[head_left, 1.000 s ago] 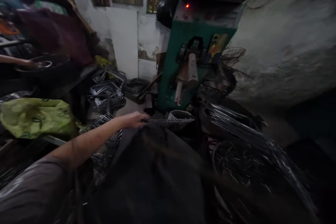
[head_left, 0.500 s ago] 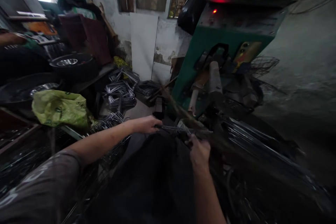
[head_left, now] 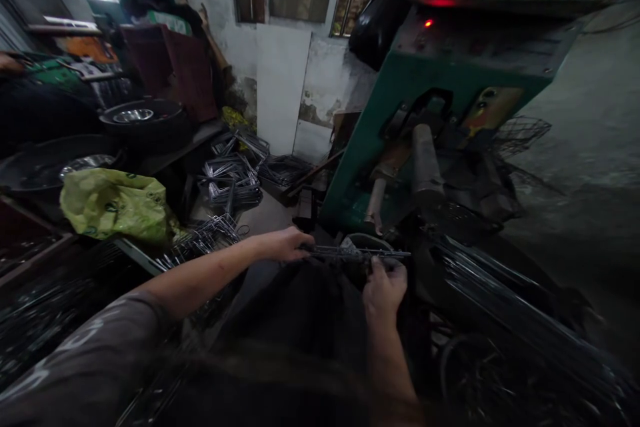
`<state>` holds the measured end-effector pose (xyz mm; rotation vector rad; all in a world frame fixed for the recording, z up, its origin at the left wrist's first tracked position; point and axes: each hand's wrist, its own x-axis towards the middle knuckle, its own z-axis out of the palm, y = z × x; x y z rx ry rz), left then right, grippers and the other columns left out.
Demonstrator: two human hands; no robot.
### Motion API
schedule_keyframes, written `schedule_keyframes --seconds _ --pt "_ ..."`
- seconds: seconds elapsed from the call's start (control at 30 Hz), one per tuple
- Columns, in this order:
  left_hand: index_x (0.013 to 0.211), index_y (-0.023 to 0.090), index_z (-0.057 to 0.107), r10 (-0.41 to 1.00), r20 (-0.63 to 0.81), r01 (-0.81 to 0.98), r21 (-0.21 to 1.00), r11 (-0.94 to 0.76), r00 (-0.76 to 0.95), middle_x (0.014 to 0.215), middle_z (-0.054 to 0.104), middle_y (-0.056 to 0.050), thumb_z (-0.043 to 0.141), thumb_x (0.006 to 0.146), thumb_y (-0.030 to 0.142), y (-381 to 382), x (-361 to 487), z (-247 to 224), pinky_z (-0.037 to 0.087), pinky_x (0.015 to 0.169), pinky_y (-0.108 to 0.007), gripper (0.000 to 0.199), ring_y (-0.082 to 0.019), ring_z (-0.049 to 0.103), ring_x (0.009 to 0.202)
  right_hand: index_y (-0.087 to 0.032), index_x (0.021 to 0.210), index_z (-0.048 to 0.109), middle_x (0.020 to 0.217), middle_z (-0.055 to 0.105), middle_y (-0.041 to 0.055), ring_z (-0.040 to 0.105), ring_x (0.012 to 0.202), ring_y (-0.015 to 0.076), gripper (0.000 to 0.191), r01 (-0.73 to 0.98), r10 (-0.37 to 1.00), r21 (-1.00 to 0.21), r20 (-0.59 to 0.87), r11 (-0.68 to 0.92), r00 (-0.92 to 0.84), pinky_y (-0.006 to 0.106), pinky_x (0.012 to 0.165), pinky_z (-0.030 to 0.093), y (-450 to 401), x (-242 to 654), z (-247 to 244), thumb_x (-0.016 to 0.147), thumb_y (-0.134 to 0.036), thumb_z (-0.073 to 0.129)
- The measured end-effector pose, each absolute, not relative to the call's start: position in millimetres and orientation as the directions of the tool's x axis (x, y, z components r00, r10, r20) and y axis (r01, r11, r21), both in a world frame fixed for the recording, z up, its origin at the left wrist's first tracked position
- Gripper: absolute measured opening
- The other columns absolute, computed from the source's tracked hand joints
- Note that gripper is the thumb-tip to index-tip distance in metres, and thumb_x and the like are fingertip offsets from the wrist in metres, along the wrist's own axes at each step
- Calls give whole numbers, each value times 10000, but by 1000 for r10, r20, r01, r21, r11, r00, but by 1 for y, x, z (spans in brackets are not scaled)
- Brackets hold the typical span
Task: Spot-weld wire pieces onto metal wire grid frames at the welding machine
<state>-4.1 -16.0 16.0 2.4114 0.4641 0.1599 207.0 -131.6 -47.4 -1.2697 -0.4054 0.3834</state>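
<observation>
Thin metal rods [head_left: 345, 253] lie level across the space before my body, just below the green machine [head_left: 360, 153]. My left hand [head_left: 293, 244] is closed around their left end. Near their right part, my right hand [head_left: 385, 283] has its thumb and fingers pinched together; the rods pass right above its fingertips. What exactly that pinch holds is too dark to make out. A grey metal piece of the machine sits just behind the rods.
Bent wire frames [head_left: 233, 180] are piled on the floor ahead. A yellow-green bag [head_left: 117, 203] lies at the left. Long shiny rods [head_left: 515, 293] stretch along the right. Another person's hand [head_left: 10, 63] shows at the far left edge.
The view has shifted slightly, so the machine appears farther right. My right hand has moved a little to the right along the rods. My left hand still grips their left end.
</observation>
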Motion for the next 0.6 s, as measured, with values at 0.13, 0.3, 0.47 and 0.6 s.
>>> schedule_keyframes --seconds 0.13,0.3,0.47,0.6 --pt "893 157 627 388 -5 301 643 -705 921 656 575 12 537 817 221 -12 -2 14 340 547 -179 135 -85 493 571 -191 767 441 683 516 -56 519 602 109 400 -54 496 -966 82 254 865 312 639 496 -124 209 -42 560 -390 719" --pt "901 149 626 408 -24 321 659 -680 913 670 580 8 537 820 219 -11 0 20 350 557 -174 140 -86 506 583 -187 766 454 664 507 -55 499 594 108 375 4 485 -977 110 215 868 287 612 466 -119 210 -39 568 -394 695" --pt "953 149 634 432 -24 337 667 -665 902 710 612 -3 535 829 246 -9 2 20 363 571 -170 186 -92 530 615 -176 801 480 686 505 -44 477 607 108 364 97 484 -982 165 163 859 268 605 430 -113 218 -42 602 -400 687" --pt "942 149 641 451 -4 344 653 -675 892 694 602 -3 539 819 256 -6 5 14 364 574 -172 193 -92 517 610 -183 838 474 742 500 -38 482 655 111 354 170 497 -972 231 165 837 266 635 431 -111 223 -46 652 -420 660"
